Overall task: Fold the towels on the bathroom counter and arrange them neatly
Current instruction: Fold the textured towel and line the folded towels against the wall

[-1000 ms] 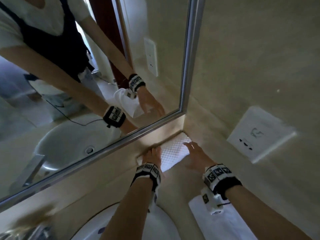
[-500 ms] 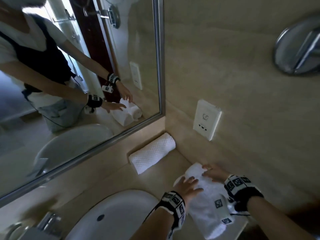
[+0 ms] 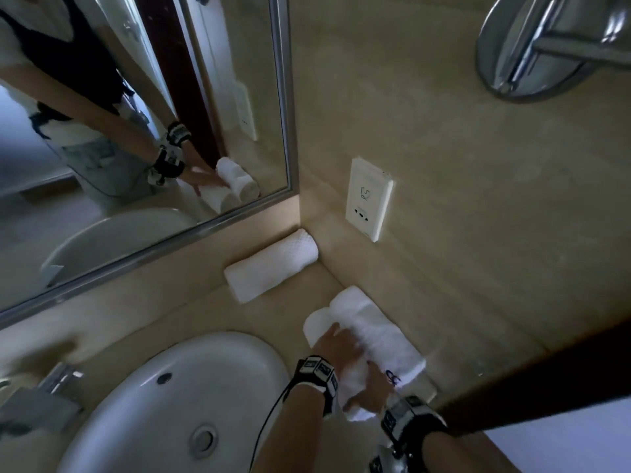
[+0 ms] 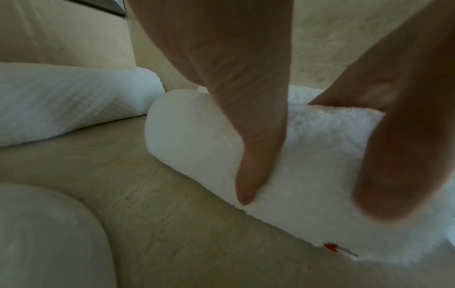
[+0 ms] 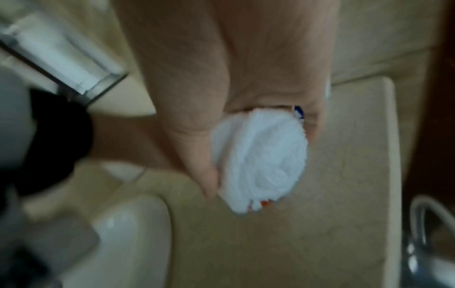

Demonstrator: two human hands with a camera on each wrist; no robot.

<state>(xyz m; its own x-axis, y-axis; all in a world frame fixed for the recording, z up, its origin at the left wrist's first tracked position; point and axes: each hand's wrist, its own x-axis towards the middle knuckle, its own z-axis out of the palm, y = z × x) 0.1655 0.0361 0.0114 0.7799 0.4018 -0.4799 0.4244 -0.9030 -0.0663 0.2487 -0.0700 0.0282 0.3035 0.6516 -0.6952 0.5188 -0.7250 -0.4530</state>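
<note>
From the head view, a plush rolled towel [image 3: 372,332] was seen lying on the beige counter [image 3: 191,312], right along the side wall and just beside the white basin [image 3: 177,397]. The left hand [image 3: 336,346] was laid over the roll's middle, fingers curved across the top. The right hand [image 3: 374,387] was clamped round the near end, next to a blue embroidered mark. A second, waffle-textured rolled towel [image 3: 271,266] was parked in the corner under the mirror [image 3: 136,114], apart from the plush roll. A wall socket [image 3: 368,198] was mounted above that corner, and a chrome fitting [image 3: 546,46] was fixed high on the wall.

From the left wrist view, the plush rolled towel [image 4: 307,165] was gripped from above: the thumb was set down its near side, with a finger [image 4: 393,155] wrapped over the top. The waffle-textured rolled towel [image 4: 74,101] was lying behind, its end close to the plush roll; contact could not be judged. The basin [image 4: 44,233] rim was caught at lower left.

From the blurred right wrist view, the spiral end of the plush rolled towel [image 5: 263,159] was faced squarely, pinched between thumb and fingers of the right hand [image 5: 234,78], just above the counter [image 5: 320,233].
</note>
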